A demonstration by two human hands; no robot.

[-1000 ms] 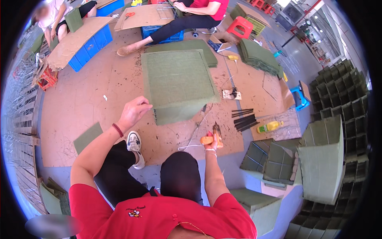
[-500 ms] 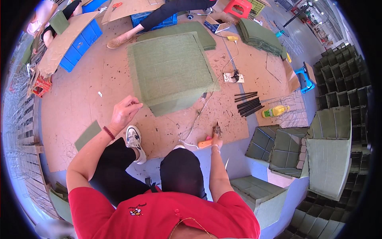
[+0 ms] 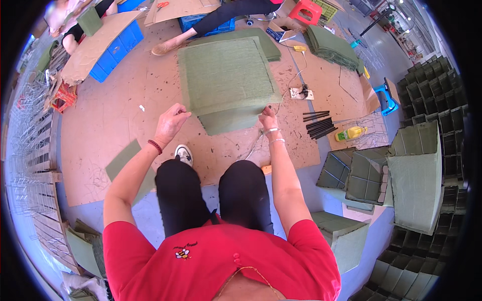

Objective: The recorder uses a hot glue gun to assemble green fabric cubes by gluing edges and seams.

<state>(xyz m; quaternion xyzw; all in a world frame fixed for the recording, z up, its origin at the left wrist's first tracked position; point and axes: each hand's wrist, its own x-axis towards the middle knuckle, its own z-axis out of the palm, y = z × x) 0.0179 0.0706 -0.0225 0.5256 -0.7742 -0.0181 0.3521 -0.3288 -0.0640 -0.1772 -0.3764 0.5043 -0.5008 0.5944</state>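
A green woven fabric sheet (image 3: 226, 75) lies over a green box-like form on the cardboard in front of me, and its near side panel (image 3: 231, 120) hangs down toward me. My left hand (image 3: 173, 122) is closed in a pinch at the sheet's near left corner. At the near right corner, my right hand (image 3: 268, 120) is closed with its fingertips on the fabric's edge. Just below my right wrist lies a glue gun, of which only the orange handle (image 3: 266, 169) shows beside my forearm. A white cord (image 3: 256, 146) runs near it.
Black sticks (image 3: 320, 128), a yellow bottle (image 3: 351, 133) and a power strip (image 3: 302, 94) lie to the right. Green fabric-covered boxes (image 3: 414, 175) stand at the right. Folded green sheets (image 3: 331, 47) are stacked at the back. Another person's leg (image 3: 216, 22) reaches in at the top.
My right hand has let go of the glue gun and moved up to the sheet's near right corner. My left hand has come to the left corner.
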